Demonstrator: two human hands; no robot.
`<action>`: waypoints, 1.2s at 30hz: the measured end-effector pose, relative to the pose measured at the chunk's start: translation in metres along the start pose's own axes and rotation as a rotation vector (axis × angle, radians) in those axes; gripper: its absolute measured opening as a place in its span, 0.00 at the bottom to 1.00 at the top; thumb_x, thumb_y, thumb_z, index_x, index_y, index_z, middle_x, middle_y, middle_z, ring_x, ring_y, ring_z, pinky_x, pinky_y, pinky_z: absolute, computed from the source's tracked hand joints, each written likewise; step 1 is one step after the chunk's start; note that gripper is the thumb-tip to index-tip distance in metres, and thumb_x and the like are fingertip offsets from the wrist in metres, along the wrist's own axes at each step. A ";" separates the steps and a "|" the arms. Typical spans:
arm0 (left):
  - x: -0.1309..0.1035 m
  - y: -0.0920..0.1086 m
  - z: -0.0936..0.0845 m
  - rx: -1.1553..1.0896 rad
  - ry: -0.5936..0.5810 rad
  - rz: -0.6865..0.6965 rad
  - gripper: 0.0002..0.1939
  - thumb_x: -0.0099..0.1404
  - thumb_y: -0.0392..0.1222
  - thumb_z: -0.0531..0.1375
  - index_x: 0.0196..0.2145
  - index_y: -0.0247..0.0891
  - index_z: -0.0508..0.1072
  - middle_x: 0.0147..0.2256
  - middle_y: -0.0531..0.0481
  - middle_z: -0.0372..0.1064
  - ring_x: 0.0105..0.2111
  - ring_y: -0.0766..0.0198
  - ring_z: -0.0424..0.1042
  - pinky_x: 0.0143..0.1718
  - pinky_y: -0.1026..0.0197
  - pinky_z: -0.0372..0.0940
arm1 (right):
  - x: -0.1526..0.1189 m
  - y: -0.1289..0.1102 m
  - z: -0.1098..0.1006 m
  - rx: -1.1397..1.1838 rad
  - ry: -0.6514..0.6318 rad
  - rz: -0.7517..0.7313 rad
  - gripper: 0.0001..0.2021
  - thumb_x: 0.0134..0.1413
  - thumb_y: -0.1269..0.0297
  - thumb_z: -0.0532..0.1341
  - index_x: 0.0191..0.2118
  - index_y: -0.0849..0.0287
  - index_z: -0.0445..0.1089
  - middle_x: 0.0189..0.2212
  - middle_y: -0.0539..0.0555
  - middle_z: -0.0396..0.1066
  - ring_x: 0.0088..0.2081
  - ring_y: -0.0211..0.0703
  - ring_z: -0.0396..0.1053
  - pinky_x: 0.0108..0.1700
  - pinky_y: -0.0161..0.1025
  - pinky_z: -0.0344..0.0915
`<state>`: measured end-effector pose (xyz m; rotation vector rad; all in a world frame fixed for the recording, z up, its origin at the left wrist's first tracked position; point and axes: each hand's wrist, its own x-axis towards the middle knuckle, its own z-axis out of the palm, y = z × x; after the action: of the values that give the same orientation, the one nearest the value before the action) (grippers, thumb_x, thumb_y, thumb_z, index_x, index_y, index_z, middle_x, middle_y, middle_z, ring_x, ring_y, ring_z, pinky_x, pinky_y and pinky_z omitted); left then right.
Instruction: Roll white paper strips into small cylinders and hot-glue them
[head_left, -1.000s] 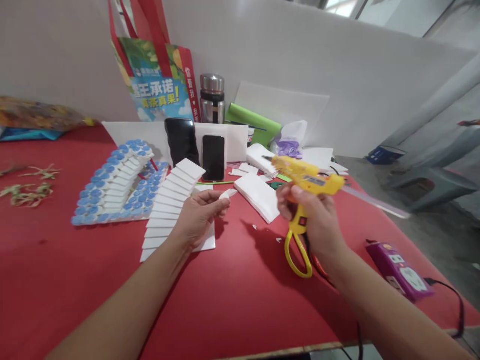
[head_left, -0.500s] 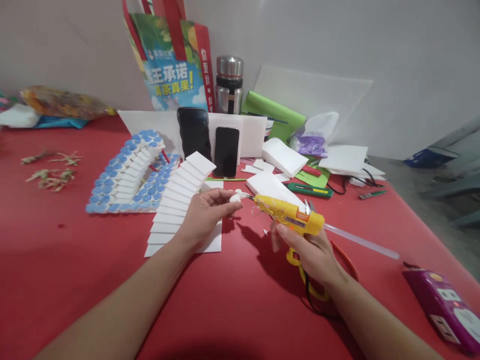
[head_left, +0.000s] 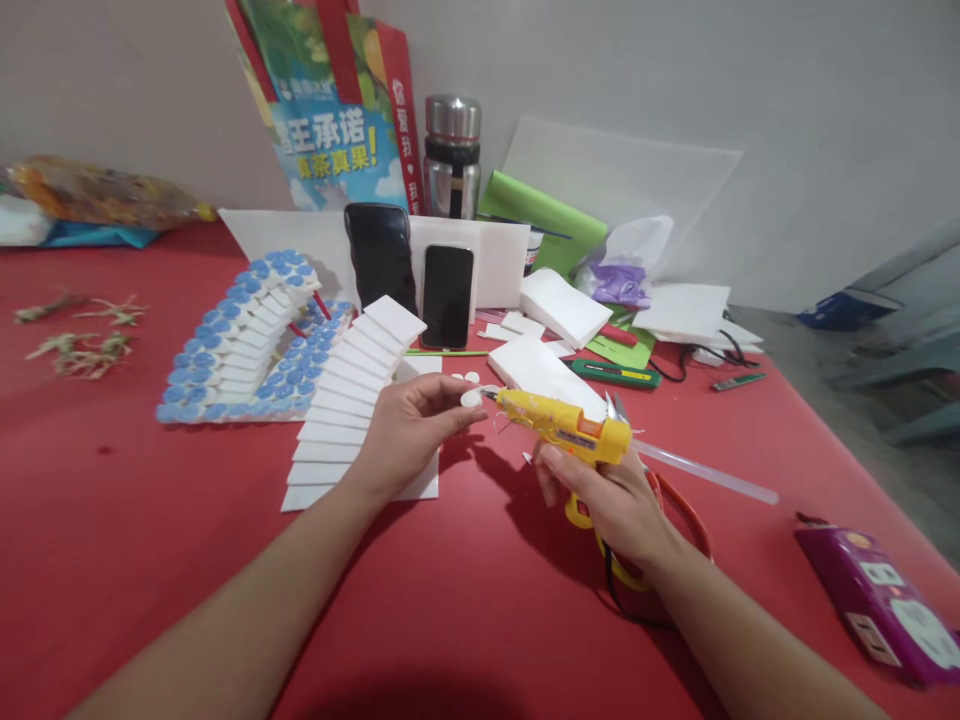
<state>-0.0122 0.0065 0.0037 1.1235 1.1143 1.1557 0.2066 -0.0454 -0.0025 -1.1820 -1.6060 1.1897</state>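
Left hand (head_left: 411,428): pinching small white piece (head_left: 471,398)
Right hand (head_left: 611,495): gripping yellow hot-glue gun (head_left: 559,420)
Nozzle (head_left: 490,394): at the piece, contact unclear

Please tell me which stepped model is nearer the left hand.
The plain white stepped model, right beside the left hand; the blue-and-white studded stepped model stands farther left.

Your bare left hand (head_left: 405,430) holds a pinch; your bare right hand (head_left: 604,495) grips, thumb (head_left: 571,468) uppermost; bare forearms (head_left: 255,590) angle inward.
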 end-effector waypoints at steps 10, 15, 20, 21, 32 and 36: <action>0.001 -0.003 -0.002 -0.037 -0.005 -0.035 0.16 0.49 0.40 0.77 0.36 0.35 0.83 0.31 0.51 0.81 0.27 0.65 0.78 0.33 0.63 0.77 | -0.001 0.002 -0.001 -0.034 0.048 0.044 0.22 0.69 0.54 0.59 0.22 0.57 0.67 0.19 0.49 0.67 0.23 0.36 0.65 0.27 0.36 0.62; -0.001 -0.001 -0.002 0.062 0.002 0.072 0.14 0.52 0.41 0.76 0.36 0.35 0.83 0.33 0.49 0.82 0.31 0.63 0.79 0.35 0.61 0.78 | -0.001 0.001 -0.001 -0.032 0.027 0.067 0.23 0.69 0.54 0.59 0.22 0.57 0.65 0.18 0.48 0.66 0.22 0.36 0.65 0.27 0.35 0.62; -0.001 -0.005 -0.004 0.191 -0.001 0.208 0.12 0.56 0.43 0.75 0.37 0.37 0.83 0.35 0.49 0.82 0.35 0.59 0.80 0.37 0.60 0.77 | -0.003 0.003 -0.001 -0.026 0.020 0.095 0.24 0.69 0.50 0.60 0.22 0.58 0.67 0.18 0.48 0.67 0.23 0.36 0.66 0.29 0.36 0.63; -0.001 -0.006 -0.005 0.226 0.003 0.238 0.12 0.57 0.43 0.74 0.38 0.38 0.84 0.36 0.49 0.82 0.36 0.59 0.80 0.38 0.60 0.77 | -0.004 0.002 -0.001 -0.031 0.027 0.104 0.24 0.68 0.50 0.60 0.22 0.58 0.67 0.18 0.48 0.67 0.23 0.36 0.66 0.29 0.36 0.62; -0.001 -0.005 -0.004 0.251 0.049 0.219 0.13 0.56 0.44 0.75 0.38 0.38 0.84 0.37 0.47 0.83 0.37 0.58 0.81 0.38 0.60 0.76 | -0.002 -0.010 -0.002 -0.072 0.048 0.088 0.24 0.69 0.54 0.58 0.21 0.57 0.65 0.16 0.48 0.65 0.21 0.35 0.64 0.27 0.35 0.60; 0.001 -0.005 -0.004 0.222 0.070 0.206 0.15 0.54 0.45 0.76 0.37 0.37 0.84 0.35 0.47 0.83 0.34 0.58 0.80 0.36 0.60 0.75 | -0.002 -0.009 -0.003 -0.063 0.053 0.100 0.24 0.69 0.53 0.58 0.21 0.57 0.64 0.16 0.47 0.65 0.21 0.35 0.64 0.27 0.35 0.60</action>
<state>-0.0160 0.0072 -0.0018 1.4048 1.2246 1.2603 0.2082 -0.0478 0.0067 -1.3369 -1.5705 1.1672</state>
